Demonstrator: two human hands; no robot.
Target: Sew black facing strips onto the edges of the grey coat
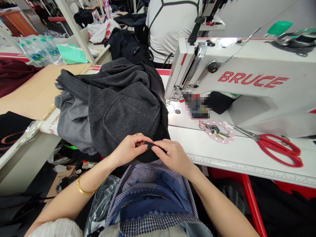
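Observation:
A dark grey garment (128,112) with black fabric along its right side lies heaped on the table, left of the sewing machine's needle. My left hand (130,148) pinches the black fabric (148,158) at the near edge of the heap, thumb against fingers. Close beside it, my right hand (172,156) grips the same black fabric, also between thumb and fingers. The two thumbs almost meet over the fold. What lies inside the fold is hidden by my fingers.
The white sewing machine (247,72) stands at right. Red-handled scissors (278,146) and a pink ring of keys (219,131) lie on its table. Water bottles (39,49) stand at the far left. A person in a white shirt (172,29) sits ahead.

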